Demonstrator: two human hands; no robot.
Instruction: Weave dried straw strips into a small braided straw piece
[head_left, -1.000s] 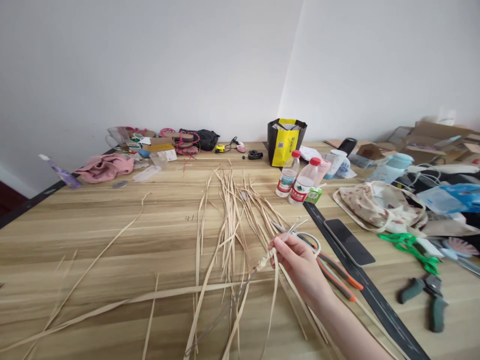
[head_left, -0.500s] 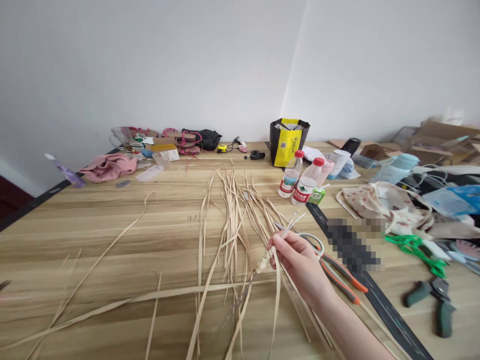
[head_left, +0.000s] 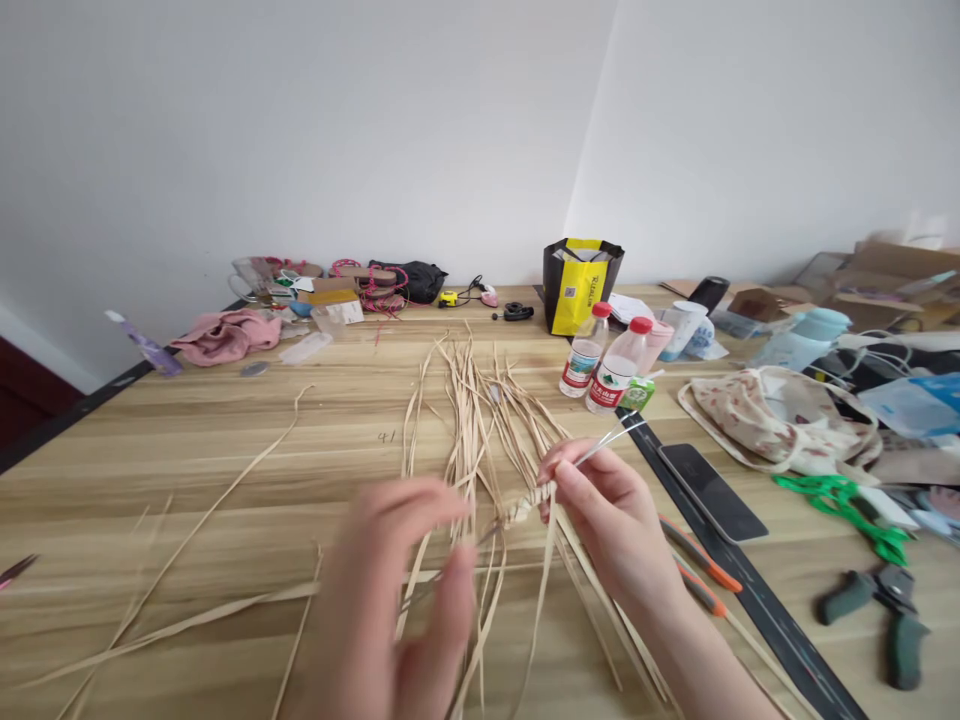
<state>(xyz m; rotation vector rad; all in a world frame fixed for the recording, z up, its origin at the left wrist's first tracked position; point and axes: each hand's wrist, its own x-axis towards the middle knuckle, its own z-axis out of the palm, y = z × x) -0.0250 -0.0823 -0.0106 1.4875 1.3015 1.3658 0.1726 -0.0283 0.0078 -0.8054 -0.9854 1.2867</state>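
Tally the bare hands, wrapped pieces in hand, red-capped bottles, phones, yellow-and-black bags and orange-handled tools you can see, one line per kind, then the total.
Left hand and right hand: 2
Wrapped piece: 1
Red-capped bottles: 2
Phone: 1
Yellow-and-black bag: 1
Orange-handled tool: 1
Total: 8

A pale wrapped piece (head_left: 519, 511), wire ends (head_left: 613, 436) protruding, slants over loose tan strips (head_left: 464, 425).
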